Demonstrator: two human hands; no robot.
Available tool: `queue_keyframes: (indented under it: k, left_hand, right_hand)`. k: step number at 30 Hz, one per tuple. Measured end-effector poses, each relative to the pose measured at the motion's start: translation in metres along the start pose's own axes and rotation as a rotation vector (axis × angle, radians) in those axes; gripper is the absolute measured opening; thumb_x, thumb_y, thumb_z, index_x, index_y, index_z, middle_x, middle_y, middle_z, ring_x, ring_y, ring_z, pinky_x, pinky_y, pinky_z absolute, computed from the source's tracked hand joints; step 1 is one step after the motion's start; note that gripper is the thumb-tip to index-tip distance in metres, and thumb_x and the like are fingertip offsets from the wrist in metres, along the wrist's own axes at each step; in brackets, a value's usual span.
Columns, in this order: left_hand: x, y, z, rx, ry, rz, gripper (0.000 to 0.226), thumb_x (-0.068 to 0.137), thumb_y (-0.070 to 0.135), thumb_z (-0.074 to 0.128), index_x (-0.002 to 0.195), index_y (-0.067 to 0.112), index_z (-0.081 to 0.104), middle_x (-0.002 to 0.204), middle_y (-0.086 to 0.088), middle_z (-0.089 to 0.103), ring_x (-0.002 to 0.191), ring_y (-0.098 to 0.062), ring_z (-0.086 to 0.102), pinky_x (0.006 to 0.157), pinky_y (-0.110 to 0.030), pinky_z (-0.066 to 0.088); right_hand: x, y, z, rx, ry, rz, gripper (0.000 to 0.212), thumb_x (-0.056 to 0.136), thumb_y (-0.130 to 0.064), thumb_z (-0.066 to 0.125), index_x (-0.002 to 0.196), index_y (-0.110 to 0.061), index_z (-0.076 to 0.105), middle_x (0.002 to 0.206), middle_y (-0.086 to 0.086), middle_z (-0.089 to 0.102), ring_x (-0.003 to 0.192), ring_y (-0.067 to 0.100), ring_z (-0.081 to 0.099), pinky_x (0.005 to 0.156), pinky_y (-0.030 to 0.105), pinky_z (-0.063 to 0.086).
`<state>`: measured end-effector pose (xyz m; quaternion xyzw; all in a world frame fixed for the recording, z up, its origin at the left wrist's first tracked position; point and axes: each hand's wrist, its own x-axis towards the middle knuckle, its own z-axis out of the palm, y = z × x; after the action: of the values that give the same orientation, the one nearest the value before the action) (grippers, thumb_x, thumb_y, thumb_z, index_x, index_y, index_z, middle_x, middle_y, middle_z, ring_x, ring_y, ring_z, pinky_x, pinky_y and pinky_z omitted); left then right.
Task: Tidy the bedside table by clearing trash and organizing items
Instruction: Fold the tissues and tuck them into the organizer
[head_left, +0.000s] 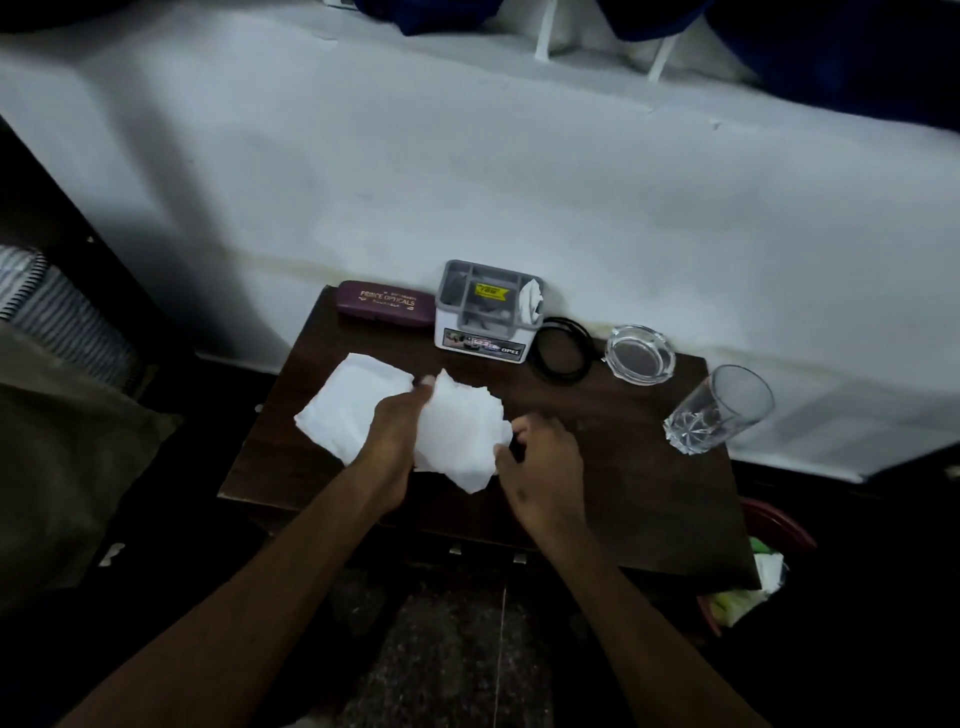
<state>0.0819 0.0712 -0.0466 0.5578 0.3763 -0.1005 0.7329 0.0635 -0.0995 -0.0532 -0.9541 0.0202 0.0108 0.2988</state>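
Note:
On the dark wooden bedside table (623, 499) lie two white tissues. A flat tissue (345, 405) is spread at the left. A crumpled tissue (462, 431) lies beside it, and my left hand (397, 441) grips its left edge with the thumb up. My right hand (543, 467) pinches the same tissue's right edge. At the back stand a maroon spectacle case (384, 304) and a white and grey organizer box (485, 312) with a tissue stuck in one compartment.
A coiled black cable (561, 351), a glass ashtray (640, 354) and a drinking glass (719, 410) line the table's right side. A red bin (779, 530) with trash stands on the floor at the right. A white wall rises behind; bedding lies at the left.

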Motion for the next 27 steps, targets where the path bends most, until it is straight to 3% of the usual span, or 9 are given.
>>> queue_keyframes:
  k: [3, 5, 7, 9, 13, 17, 21, 23, 27]
  left_hand:
    - [-0.005, -0.006, 0.006, 0.222, -0.012, 0.189, 0.030, 0.090, 0.011, 0.078, 0.117, 0.005, 0.068, 0.116, -0.014, 0.072, 0.113, -0.035, 0.067, 0.091, -0.045, 0.058]
    - [-0.010, -0.006, 0.007, 0.272, -0.004, 0.226, 0.039, 0.085, 0.000, 0.078, 0.122, 0.002, 0.066, 0.118, -0.013, 0.070, 0.116, -0.036, 0.064, 0.099, -0.046, 0.055]
    - [-0.014, 0.005, 0.006, 0.240, -0.042, 0.241, 0.039, 0.084, -0.007, 0.073, 0.122, -0.002, 0.066, 0.118, -0.017, 0.071, 0.115, -0.039, 0.066, 0.092, -0.041, 0.055]
    - [-0.017, 0.020, 0.001, 0.117, -0.174, 0.248, 0.034, 0.086, -0.011, 0.066, 0.120, -0.004, 0.070, 0.116, -0.021, 0.075, 0.109, -0.041, 0.071, 0.086, -0.040, 0.056]
    - [-0.026, 0.034, -0.001, 0.089, -0.311, 0.249, 0.029, 0.095, 0.004, 0.066, 0.124, 0.004, 0.071, 0.118, -0.013, 0.078, 0.106, -0.030, 0.075, 0.083, -0.040, 0.060]
    - [-0.024, 0.023, 0.009, 0.165, -0.262, 0.196, 0.042, 0.083, 0.021, 0.077, 0.123, 0.010, 0.073, 0.119, -0.014, 0.077, 0.115, -0.040, 0.070, 0.091, -0.049, 0.059]
    - [-0.022, 0.020, 0.008, 0.209, -0.266, 0.232, 0.025, 0.097, 0.007, 0.063, 0.122, 0.010, 0.071, 0.116, -0.011, 0.077, 0.108, -0.030, 0.071, 0.082, -0.035, 0.056]
    - [-0.025, 0.021, 0.008, 0.205, -0.253, 0.247, 0.023, 0.099, 0.002, 0.059, 0.118, 0.011, 0.069, 0.109, -0.006, 0.076, 0.100, -0.024, 0.070, 0.072, -0.031, 0.054]
    - [-0.023, 0.027, 0.009, 0.230, -0.268, 0.306, 0.024, 0.100, -0.004, 0.053, 0.110, 0.012, 0.067, 0.095, 0.000, 0.073, 0.086, -0.013, 0.071, 0.060, -0.023, 0.052]
  right_hand:
    - [0.002, 0.004, 0.002, -0.005, -0.071, -0.071, 0.027, 0.089, -0.024, 0.067, 0.114, -0.015, 0.069, 0.114, 0.006, 0.059, 0.106, 0.027, 0.059, 0.089, 0.035, 0.048]
    - [0.002, 0.005, 0.003, 0.045, -0.066, -0.096, 0.028, 0.088, -0.026, 0.068, 0.114, -0.017, 0.070, 0.111, 0.004, 0.061, 0.101, 0.025, 0.062, 0.088, 0.035, 0.051]
    - [0.004, 0.006, 0.001, 0.148, 0.018, -0.050, 0.029, 0.090, -0.035, 0.068, 0.114, -0.019, 0.069, 0.105, 0.001, 0.065, 0.096, 0.019, 0.064, 0.084, 0.035, 0.052]
    - [0.009, 0.001, -0.010, 0.425, 0.071, 0.118, 0.042, 0.094, -0.046, 0.069, 0.124, -0.018, 0.066, 0.108, -0.001, 0.069, 0.097, 0.014, 0.067, 0.089, 0.035, 0.056]
    - [0.009, -0.026, -0.031, 1.147, -0.321, 0.316, 0.051, 0.102, -0.058, 0.051, 0.135, -0.021, 0.064, 0.124, 0.000, 0.076, 0.114, 0.016, 0.073, 0.095, 0.041, 0.061]
    - [0.002, -0.039, -0.030, 1.084, -0.343, 0.332, 0.041, 0.100, -0.058, 0.056, 0.128, -0.030, 0.065, 0.116, -0.007, 0.076, 0.107, 0.015, 0.075, 0.092, 0.043, 0.063]
    - [0.000, -0.034, -0.023, 0.993, -0.272, 0.302, 0.014, 0.100, -0.049, 0.063, 0.105, -0.038, 0.067, 0.099, -0.022, 0.076, 0.103, 0.006, 0.074, 0.099, 0.047, 0.060]
    - [-0.001, -0.033, -0.023, 0.970, -0.271, 0.257, 0.012, 0.101, -0.043, 0.064, 0.107, -0.034, 0.069, 0.097, -0.026, 0.077, 0.098, 0.001, 0.074, 0.099, 0.045, 0.060]
    - [0.007, -0.033, -0.025, 0.964, -0.260, 0.159, 0.026, 0.103, -0.034, 0.063, 0.128, -0.027, 0.068, 0.119, -0.007, 0.078, 0.109, 0.012, 0.075, 0.096, 0.045, 0.061]
